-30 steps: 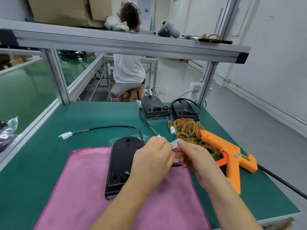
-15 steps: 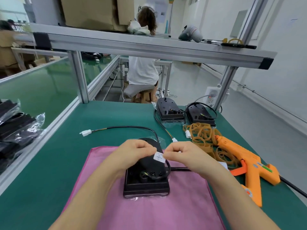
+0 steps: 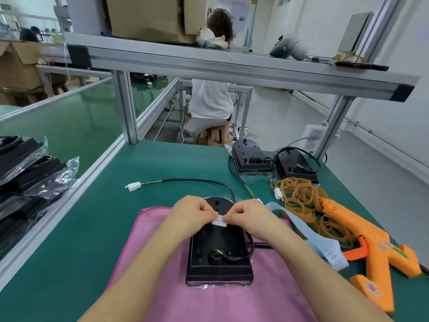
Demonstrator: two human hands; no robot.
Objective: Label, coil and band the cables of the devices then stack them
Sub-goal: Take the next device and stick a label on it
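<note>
Head view: label (image 3: pixel 219 221) being pinched

I am watching the left hand (image 3: pixel 195 213) and right hand (image 3: pixel 249 217) pinching the small white label, print unreadable, over the black device (image 3: pixel 218 256) lying on the pink cloth (image 3: pixel 162 287). On the left, plastic bags (image 3: pixel 69 166) are holding more black units (image 3: pixel 23 154).

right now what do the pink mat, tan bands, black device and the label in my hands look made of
Pink mat: soft cloth, perhaps microfibre; matte, fuzzy.
Tan bands: apparently rubber; limp tangled loops.
Black device: seemingly hard moulded plastic, matte.
Label, pinched by left hand and right hand: likely printed paper or film; thin, white.
</note>
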